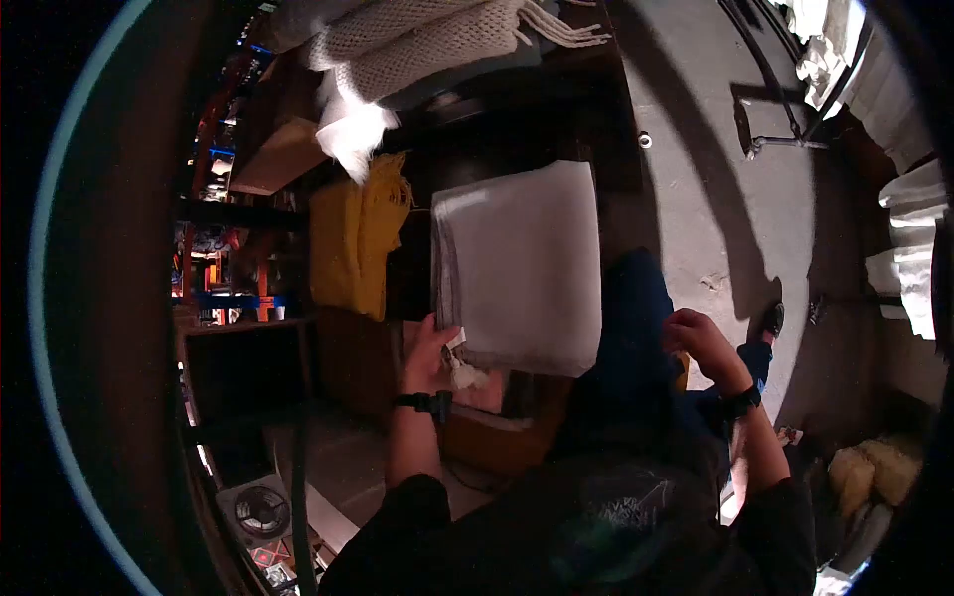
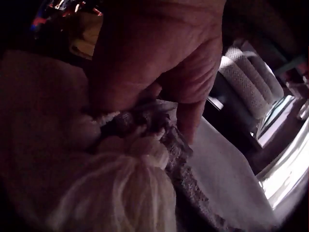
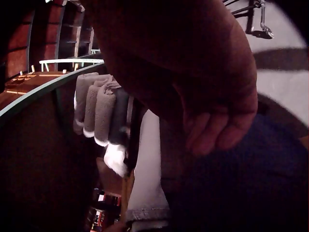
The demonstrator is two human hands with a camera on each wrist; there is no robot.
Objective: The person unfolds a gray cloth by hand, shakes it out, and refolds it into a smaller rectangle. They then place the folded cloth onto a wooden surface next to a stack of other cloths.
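A folded pale grey cloth (image 1: 522,263) with a darker grey edge lies in front of the person. The left hand (image 1: 427,353) pinches its near left corner, beside a cream tassel (image 1: 465,375). From the left wrist, that hand (image 2: 154,58) shows its thumb and fingers on either side of the dark textured edge (image 2: 181,159), and the tassel (image 2: 130,188) hangs close below. The right hand (image 1: 701,343) hovers by the person's right thigh, holding nothing. Its fingers (image 3: 207,133) hang loosely curled in the right wrist view.
A folded mustard-yellow fringed cloth (image 1: 358,238) lies left of the grey one. Rolled knitted blankets (image 1: 427,50) and a white fluffy piece (image 1: 353,134) sit at the back. Metal rack legs (image 1: 785,139) stand on the concrete floor (image 1: 696,199) to the right. A fan (image 1: 260,512) is at lower left.
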